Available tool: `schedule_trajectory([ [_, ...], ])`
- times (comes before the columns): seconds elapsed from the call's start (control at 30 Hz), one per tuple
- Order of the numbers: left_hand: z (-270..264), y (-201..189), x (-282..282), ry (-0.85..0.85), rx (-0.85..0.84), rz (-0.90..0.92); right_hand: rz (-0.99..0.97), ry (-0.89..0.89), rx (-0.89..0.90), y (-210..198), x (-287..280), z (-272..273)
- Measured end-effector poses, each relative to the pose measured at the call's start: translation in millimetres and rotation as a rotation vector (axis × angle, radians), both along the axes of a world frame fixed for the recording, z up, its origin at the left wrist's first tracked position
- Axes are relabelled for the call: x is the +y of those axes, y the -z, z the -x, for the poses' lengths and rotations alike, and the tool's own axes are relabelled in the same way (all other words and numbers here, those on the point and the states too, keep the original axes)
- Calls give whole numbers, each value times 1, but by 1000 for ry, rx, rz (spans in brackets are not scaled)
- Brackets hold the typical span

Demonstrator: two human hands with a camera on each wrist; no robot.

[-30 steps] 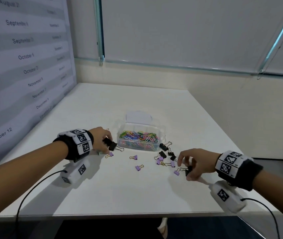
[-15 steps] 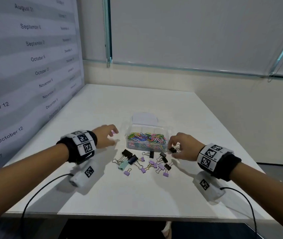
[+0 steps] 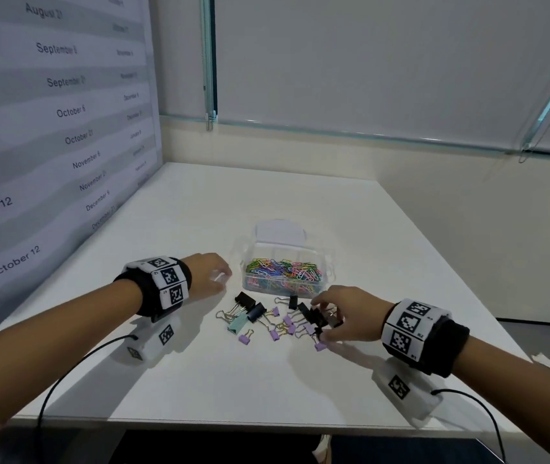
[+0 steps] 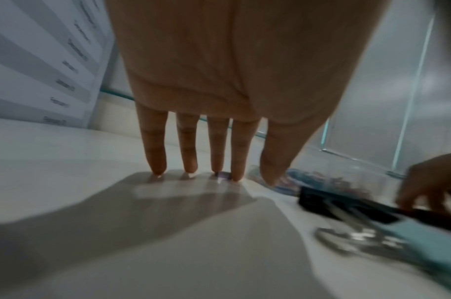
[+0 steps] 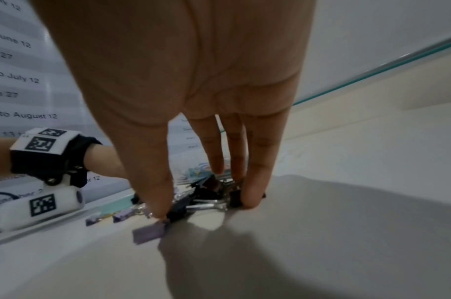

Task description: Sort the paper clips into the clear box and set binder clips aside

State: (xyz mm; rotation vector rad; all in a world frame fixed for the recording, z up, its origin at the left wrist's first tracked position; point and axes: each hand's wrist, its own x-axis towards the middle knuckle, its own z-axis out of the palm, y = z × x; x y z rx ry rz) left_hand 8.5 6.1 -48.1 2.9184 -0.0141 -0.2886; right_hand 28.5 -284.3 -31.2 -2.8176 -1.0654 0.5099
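Observation:
A clear box full of coloured paper clips stands mid-table. In front of it lies a pile of binder clips: black, purple and one teal. My right hand is at the pile's right end, thumb and straight fingers set down around several black binder clips. The right wrist view shows these fingertips on the table with black clips between them and a purple clip by the thumb. My left hand rests left of the box, straight fingertips on the table.
The box's lid lies open behind it. A wall panel printed with dates runs along the white table's left side. The table's front edge is near me. Cables trail from both wrist cameras.
My right hand has come from the box's right front corner down to the pile's right end with black clips. The scattered binder clips now form one pile. My left hand stayed beside the box.

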Motion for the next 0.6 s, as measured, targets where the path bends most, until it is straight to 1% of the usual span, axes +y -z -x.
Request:
schedule_trajectory([
  [0.1, 17, -7, -14, 64, 59, 28, -16, -50, 49, 0, 9, 2],
  [0.3, 40, -7, -35, 93, 191, 127, -16, -146, 71, 13, 32, -4],
  [0.43, 36, -2, -58, 147, 162, 174, -42, -162, 58, 16, 50, -3],
  [0.6, 31, 1, -75, 153, 124, 123, -101, -162, 57, 11, 54, -2],
])
